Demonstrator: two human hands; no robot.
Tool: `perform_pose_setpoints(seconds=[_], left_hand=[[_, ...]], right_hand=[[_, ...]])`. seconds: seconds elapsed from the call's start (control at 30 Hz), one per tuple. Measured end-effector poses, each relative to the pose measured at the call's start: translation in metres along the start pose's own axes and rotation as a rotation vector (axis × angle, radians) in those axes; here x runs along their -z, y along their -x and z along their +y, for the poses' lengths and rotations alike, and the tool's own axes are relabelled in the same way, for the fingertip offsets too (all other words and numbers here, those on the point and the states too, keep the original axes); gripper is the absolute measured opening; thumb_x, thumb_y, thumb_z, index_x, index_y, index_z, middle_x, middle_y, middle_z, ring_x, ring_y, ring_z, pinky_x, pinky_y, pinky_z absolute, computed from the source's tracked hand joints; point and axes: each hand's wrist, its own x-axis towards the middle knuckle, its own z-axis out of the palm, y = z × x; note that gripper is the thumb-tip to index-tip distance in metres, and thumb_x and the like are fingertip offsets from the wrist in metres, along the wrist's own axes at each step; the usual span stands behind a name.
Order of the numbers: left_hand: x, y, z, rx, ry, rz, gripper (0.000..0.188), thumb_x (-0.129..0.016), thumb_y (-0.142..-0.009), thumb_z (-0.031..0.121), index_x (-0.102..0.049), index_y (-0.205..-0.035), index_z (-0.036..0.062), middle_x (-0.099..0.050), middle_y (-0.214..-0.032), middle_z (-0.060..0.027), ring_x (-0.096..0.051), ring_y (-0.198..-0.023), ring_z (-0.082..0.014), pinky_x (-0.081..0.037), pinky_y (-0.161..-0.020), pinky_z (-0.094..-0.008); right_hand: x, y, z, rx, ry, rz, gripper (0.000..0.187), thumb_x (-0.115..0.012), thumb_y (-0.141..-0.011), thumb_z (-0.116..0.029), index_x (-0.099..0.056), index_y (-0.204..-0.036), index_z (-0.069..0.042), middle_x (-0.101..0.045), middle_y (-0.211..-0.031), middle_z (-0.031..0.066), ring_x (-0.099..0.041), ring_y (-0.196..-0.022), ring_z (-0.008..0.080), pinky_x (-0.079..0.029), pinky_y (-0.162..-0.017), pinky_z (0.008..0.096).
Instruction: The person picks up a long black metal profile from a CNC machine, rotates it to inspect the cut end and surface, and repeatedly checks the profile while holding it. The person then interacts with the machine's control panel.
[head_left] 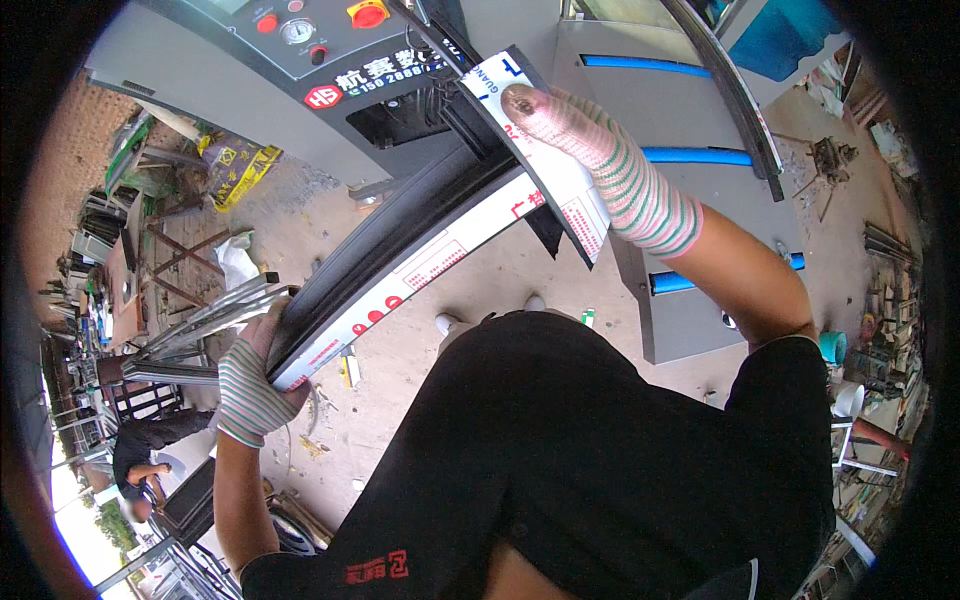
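Observation:
A long dark metal frame profile (430,262), with white printed film along one side, slants across in front of me. At its far right end a shorter profile (548,172), also white-filmed, meets it at an angle. My left hand (256,385), in a striped knit glove, is closed round the long profile's near left end. Also in a striped glove, my right hand (600,165) grips the shorter profile near its upper part. Its thumb tip looks dark and stained, and the other fingers are mostly hidden behind the piece.
A grey machine (230,50) with a gauge and red knobs stands ahead. On the right is a grey table with blue strips (690,157) and a dark profile (745,110). Metal lengths (190,345) lie left, near a yellow-black bag (235,170). Another person (150,445) is at lower left.

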Motion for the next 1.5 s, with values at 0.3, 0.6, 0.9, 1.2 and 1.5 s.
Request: perform_pose_setpoints(seconds=[0.3, 0.6, 0.9, 1.2, 1.5], left_hand=[[0.000, -0.001, 0.004, 0.019, 0.040, -0.036, 0.091, -0.071, -0.062, 0.017, -0.049, -0.149, 0.0045, -0.067, -0.112, -0.0231, -0.067, -0.101, -0.0410, -0.055, -0.093, -0.0438], [0.003, -0.004, 0.013, 0.105, 0.093, -0.120, 0.083, -0.067, -0.069, 0.018, -0.049, -0.148, -0.0002, -0.066, -0.120, -0.0259, -0.066, -0.110, -0.0405, -0.051, -0.100, -0.0437], [-0.008, -0.004, 0.006, 0.018, 0.079, -0.050, 0.088, -0.069, -0.066, 0.019, -0.047, -0.151, 0.0057, -0.065, -0.103, -0.0253, -0.065, -0.094, -0.0435, -0.055, -0.087, -0.0465], [-0.038, 0.009, -0.006, 0.046, 0.280, -0.021, 0.078, -0.070, -0.073, 0.019, -0.050, -0.144, -0.0024, -0.065, -0.113, -0.0271, -0.067, -0.103, -0.0424, -0.053, -0.094, -0.0456], [-0.048, 0.007, 0.001, 0.116, 0.467, -0.121, 0.080, -0.066, -0.075, 0.017, -0.045, -0.149, -0.0039, -0.066, -0.119, -0.0234, -0.068, -0.107, -0.0332, -0.053, -0.098, -0.0399]], right_hand=[[0.000, -0.003, -0.003, -0.017, 0.146, 0.020, 0.068, -0.072, -0.094, -0.055, -0.064, -0.129, 0.002, -0.071, -0.104, 0.0093, -0.070, -0.098, 0.0143, -0.057, -0.083, 0.0261], [0.003, -0.006, -0.003, -0.019, 0.136, 0.029, 0.078, -0.076, -0.088, -0.060, -0.063, -0.127, 0.006, -0.072, -0.098, 0.0120, -0.073, -0.087, 0.0169, -0.060, -0.073, 0.0256], [0.003, -0.009, -0.013, 0.013, 0.194, 0.015, 0.071, -0.074, -0.087, -0.063, -0.072, -0.111, 0.004, -0.070, -0.086, 0.0082, -0.072, -0.081, 0.0151, -0.058, -0.069, 0.0241], [0.003, -0.010, -0.037, -0.006, 0.400, -0.049, 0.073, -0.074, -0.087, -0.065, -0.070, -0.120, 0.001, -0.071, -0.091, 0.0090, -0.070, -0.085, 0.0154, -0.057, -0.073, 0.0263], [0.007, -0.021, -0.043, 0.089, 0.446, -0.140, 0.077, -0.069, -0.086, -0.073, -0.073, -0.119, -0.004, -0.070, -0.083, 0.0105, -0.071, -0.075, 0.0152, -0.054, -0.061, 0.0232]])
